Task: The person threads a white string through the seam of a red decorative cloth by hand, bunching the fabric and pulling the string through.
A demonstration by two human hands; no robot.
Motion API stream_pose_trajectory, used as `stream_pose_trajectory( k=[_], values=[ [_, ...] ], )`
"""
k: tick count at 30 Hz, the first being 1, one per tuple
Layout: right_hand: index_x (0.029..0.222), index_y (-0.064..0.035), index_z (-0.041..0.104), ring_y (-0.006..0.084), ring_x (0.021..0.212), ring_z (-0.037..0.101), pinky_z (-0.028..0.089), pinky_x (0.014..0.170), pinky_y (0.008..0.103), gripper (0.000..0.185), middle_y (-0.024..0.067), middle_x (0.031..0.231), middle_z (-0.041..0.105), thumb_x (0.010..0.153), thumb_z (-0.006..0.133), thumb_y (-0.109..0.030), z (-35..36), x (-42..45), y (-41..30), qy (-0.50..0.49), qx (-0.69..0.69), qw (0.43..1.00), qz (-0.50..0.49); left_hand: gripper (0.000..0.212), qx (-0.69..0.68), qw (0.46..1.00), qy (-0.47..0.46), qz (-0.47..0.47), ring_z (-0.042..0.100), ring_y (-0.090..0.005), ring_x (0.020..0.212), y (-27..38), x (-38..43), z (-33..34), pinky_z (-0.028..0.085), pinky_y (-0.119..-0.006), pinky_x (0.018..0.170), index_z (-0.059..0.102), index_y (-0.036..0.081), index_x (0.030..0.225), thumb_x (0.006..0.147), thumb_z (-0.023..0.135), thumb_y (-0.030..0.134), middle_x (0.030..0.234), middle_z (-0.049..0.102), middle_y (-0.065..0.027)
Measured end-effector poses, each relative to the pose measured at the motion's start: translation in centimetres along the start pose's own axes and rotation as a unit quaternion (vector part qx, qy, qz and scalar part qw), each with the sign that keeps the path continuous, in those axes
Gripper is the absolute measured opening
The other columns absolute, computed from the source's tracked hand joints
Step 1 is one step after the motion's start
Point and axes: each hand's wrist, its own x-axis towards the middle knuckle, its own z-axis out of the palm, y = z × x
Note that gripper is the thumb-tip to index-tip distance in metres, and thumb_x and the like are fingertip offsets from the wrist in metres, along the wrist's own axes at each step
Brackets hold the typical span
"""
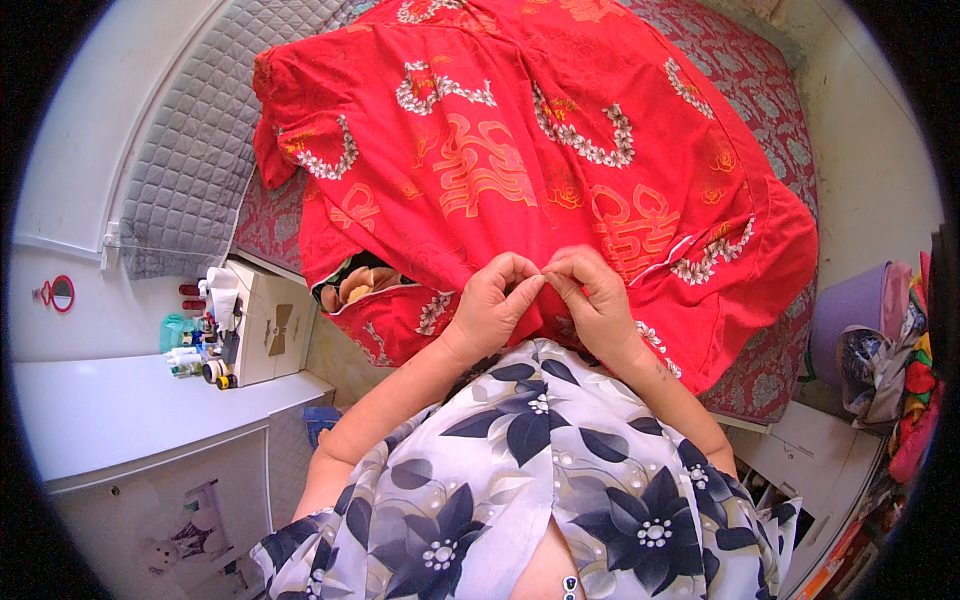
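A large red patterned fabric cover [555,202] with gold motifs and white flower garlands lies rumpled over the bed before me. At its near edge, my left hand [499,300] and my right hand [589,296] meet, thumbs and forefingers pinched together at the fingertips. Whether the fingers grip the red cloth or something tiny is too small to tell. Left of my hands the cover gapes, and dark floral fabric [360,286] shows inside the opening. A white zipper or piping edge [664,259] runs along the cover to the right of my hands.
The bed's red-and-grey floral mattress [757,97] shows around the cover. A grey quilted pad [187,150] hangs at the left. Bottles stand near a small cabinet [274,322] beside a white surface [112,412]. At right are a purple bin [847,322] and a white cabinet [817,450].
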Motion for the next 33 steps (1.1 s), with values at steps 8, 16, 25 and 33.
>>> stream_pose_trajectory(
  k=[8, 16, 25, 33],
  values=[
    [0.090, -0.0078, 0.050, 0.0064, 0.044, 0.036, 0.030, 0.035, 0.0187, 0.011, -0.0001, 0.071, 0.042, 0.095, 0.044, -0.016, -11.1, 2.3, -3.9, 0.216, 0.397, 0.891, 0.041, 0.006, 0.026, 0.999, 0.021, -0.023, 0.047, -0.0043, 0.073, 0.0, -0.7, -2.8, 0.038, -0.018, 0.066, 0.053, 0.003, 0.092, 0.090, 0.055, 0.008, 0.081, 0.053, 0.0031],
    [0.102, 0.0010, 0.045, 0.0085, 0.057, 0.034, 0.036, 0.051, 0.0238, 0.013, 0.0011, 0.066, 0.030, 0.094, 0.040, -0.008, -37.8, -7.7, -2.3, 0.215, 0.469, 0.854, -0.071, 0.011, 0.149, 0.988, -0.010, -0.038, 0.049, -0.0082, 0.075, 1.6, -1.8, -6.1, 0.042, -0.022, 0.067, 0.056, 0.000, 0.093, 0.089, 0.057, 0.010, 0.080, 0.055, -0.0016],
    [0.086, 0.0032, 0.048, 0.0240, 0.077, 0.053, 0.046, 0.084, 0.0417, 0.010, 0.0108, 0.076, 0.051, 0.090, 0.040, -0.002, -52.5, -23.6, 2.5, 0.601, 0.246, 0.758, -0.056, 0.011, 0.183, 0.982, -0.047, 0.026, 0.050, -0.0089, 0.075, 1.9, -0.8, -5.8, 0.043, -0.022, 0.067, 0.056, -0.001, 0.094, 0.089, 0.056, 0.009, 0.080, 0.055, -0.0026],
    [0.098, -0.0064, 0.048, 0.0134, 0.076, 0.050, 0.047, 0.075, 0.0311, 0.016, 0.0041, 0.087, 0.048, 0.083, 0.053, -0.001, -23.9, -10.6, 0.2, 0.376, 0.082, 0.919, 0.087, 0.008, 0.214, 0.966, -0.101, 0.108, 0.050, -0.0120, 0.072, 3.1, 0.1, -3.9, 0.042, -0.023, 0.065, 0.057, 0.000, 0.091, 0.086, 0.059, 0.005, 0.078, 0.052, -0.0049]
  ],
)
